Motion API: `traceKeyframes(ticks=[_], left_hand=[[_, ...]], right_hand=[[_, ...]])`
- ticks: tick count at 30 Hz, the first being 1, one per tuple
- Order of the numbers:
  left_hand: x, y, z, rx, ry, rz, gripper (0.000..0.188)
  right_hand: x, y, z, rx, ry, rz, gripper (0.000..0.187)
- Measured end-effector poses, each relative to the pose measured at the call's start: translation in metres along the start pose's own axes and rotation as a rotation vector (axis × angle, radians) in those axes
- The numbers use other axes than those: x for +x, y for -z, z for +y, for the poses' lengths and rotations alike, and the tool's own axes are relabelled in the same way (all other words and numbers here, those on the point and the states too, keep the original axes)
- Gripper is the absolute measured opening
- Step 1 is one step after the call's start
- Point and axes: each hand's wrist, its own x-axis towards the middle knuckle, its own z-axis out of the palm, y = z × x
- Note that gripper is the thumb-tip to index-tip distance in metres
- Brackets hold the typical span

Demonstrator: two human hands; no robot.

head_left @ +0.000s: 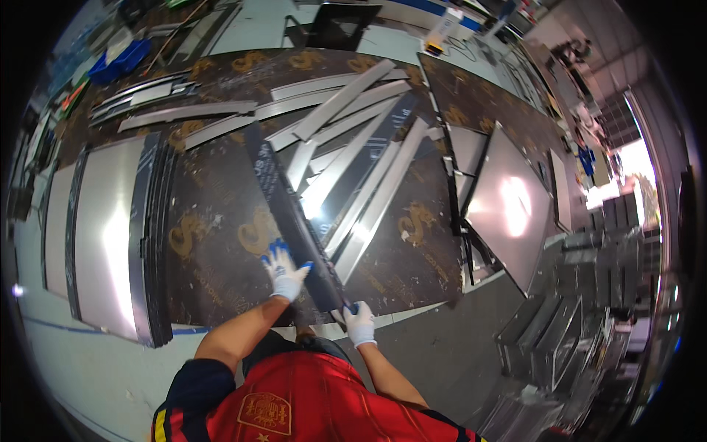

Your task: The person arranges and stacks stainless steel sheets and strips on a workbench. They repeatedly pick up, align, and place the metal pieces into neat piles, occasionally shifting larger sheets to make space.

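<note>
A long dark metal strip (283, 202) lies slanted across the brown board table (213, 228), running from the near edge toward the far middle. My left hand (283, 269), in a white glove with blue fingertips, grips the strip's left edge near its close end. My right hand (359, 322), gloved the same way, holds the strip's near end at the table's front edge. Right of the strip lies a heap of shiny metal strips (353, 162), several overlapping at angles.
A stack of large metal sheets (110, 228) lies at the table's left. A big shiny panel (508, 206) leans at the right. More strips (177, 110) lie at the far left. Stacked metal trays (567, 324) stand on the floor at lower right.
</note>
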Motion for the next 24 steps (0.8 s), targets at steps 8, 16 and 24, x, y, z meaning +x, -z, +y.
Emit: traceKeyframes(ticks=[8, 16, 24], left_hand=[[-0.006, -0.028, 0.109, -0.134, -0.050, -0.234, 0.123], [-0.019, -0.038, 0.114, -1.296, 0.286, -0.239, 0.094], [-0.034, 0.000, 0.017, -1.865, 0.545, -0.574, 0.042]], right_hand=[[0.016, 0.071, 0.056, -0.148, -0.036, 0.072, 0.035], [-0.014, 0.073, 0.010, -0.049, 0.154, 0.010, 0.047], [-0.027, 0.017, -0.059, 0.342, 0.119, -0.106, 0.036]])
